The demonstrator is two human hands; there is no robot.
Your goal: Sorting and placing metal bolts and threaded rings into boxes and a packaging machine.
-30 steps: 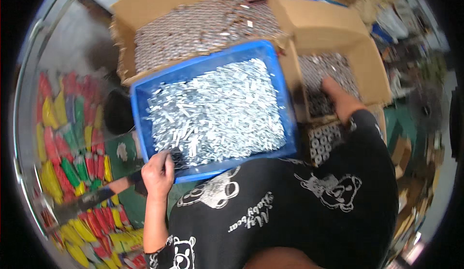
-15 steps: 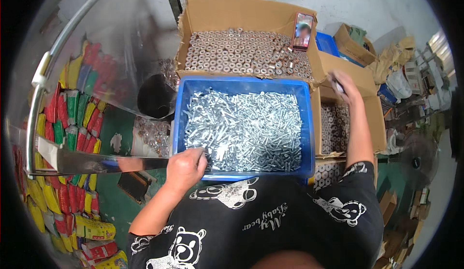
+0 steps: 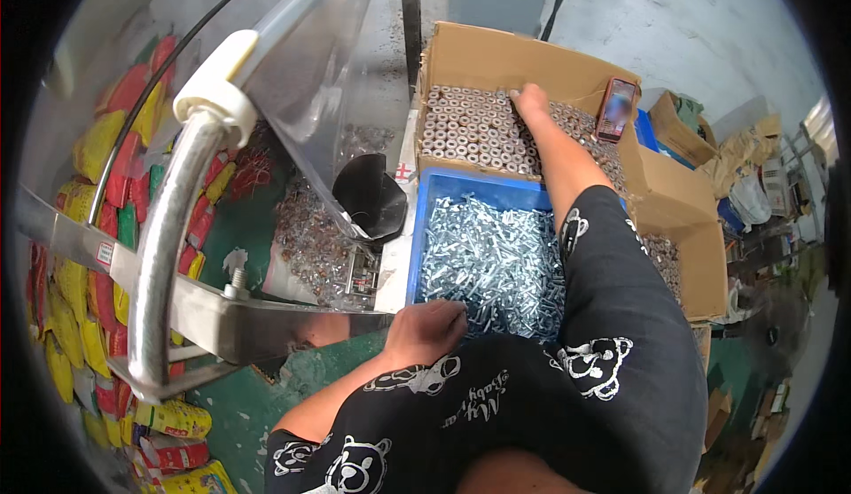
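Observation:
A blue plastic bin (image 3: 483, 183) full of loose silvery screws (image 3: 492, 259) stands before me. At its front left corner rests my left hand (image 3: 428, 329), fingers curled inward; what they hold, if anything, is hidden. My right hand (image 3: 530, 102) reaches across the bin into the far cardboard box (image 3: 532, 58). There its fingers are bent down among rows of small round metal pieces with centre holes (image 3: 474, 121). Its fingertips look pinched together, and I cannot make out what is between them.
A phone (image 3: 615, 110) leans at the far box's right side. Another cardboard box (image 3: 700, 250) with similar pieces stands right of the bin. To the left are a metal frame (image 3: 168, 246), a clear plastic sheet, a black chute (image 3: 370, 197) and stacked colourful bags (image 3: 106, 254).
My right hand has swung from above the right-hand box, leftward into the far box. My left hand stays by the bin's front left corner. The whole view has shifted.

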